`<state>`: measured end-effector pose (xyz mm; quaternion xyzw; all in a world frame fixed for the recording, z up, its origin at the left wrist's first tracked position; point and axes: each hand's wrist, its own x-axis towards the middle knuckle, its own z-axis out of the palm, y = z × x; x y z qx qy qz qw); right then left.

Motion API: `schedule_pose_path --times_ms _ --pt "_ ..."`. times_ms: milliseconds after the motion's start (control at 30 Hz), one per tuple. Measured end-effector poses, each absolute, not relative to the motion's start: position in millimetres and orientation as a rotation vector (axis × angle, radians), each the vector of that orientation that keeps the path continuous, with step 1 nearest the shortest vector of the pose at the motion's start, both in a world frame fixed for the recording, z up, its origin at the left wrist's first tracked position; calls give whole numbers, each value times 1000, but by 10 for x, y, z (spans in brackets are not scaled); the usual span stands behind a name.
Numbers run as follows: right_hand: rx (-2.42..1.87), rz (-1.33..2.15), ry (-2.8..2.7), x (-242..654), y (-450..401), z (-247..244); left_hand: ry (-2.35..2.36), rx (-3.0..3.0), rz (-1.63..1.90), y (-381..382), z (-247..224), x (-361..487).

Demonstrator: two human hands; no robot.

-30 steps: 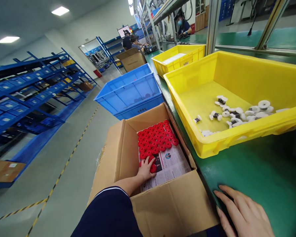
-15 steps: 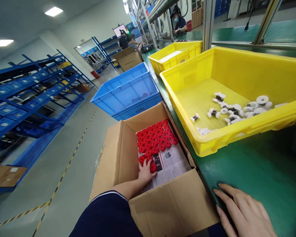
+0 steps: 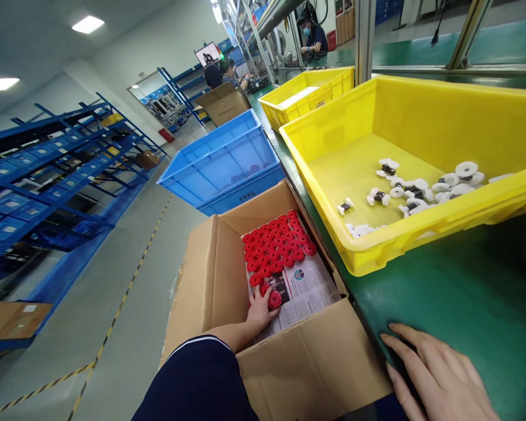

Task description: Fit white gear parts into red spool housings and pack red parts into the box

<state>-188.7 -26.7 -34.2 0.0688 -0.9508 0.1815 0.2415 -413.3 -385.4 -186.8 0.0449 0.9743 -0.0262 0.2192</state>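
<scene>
Inside the cardboard box [image 3: 313,356], my left hand [image 3: 260,311] has its fingers curled round two round red spools [image 3: 274,299] near the front of the red group. Its fingertips partly cover the second one. Just beyond them lies a single red spool [image 3: 256,280]. Several more red spools [image 3: 274,242] stand packed in rows behind, on a sheet of newspaper [image 3: 309,292]. My right hand [image 3: 438,371] rests on the green tabletop [image 3: 403,298] beside the box, fingers spread, holding nothing.
A large yellow bin [image 3: 328,169] holding white spools with dark middles [image 3: 414,193] stands on the table. Behind it is a smaller yellow bin [image 3: 333,96]. Blue crates [image 3: 219,158] adjoin the box's far side. Co-workers [image 3: 313,38] sit farther off; blue shelving [image 3: 48,158] is at left.
My left hand has shifted the gripped red spools slightly towards me, and a gap now shows between them and the single spool beyond. My right hand stays on the table. The view has tilted slightly.
</scene>
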Motion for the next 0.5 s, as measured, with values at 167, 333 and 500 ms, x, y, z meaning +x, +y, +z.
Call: schedule_pose_path --times_ms 167,333,500 --pt "178 523 -2607 -1884 -261 -354 2689 116 -54 -3801 -1912 -4167" --pt "174 520 -2611 -1887 -267 -372 2717 33 -25 -3744 -2007 -4085" --pt "166 520 -2621 -1871 -270 -381 2758 -16 -12 -3732 -2013 -4011"
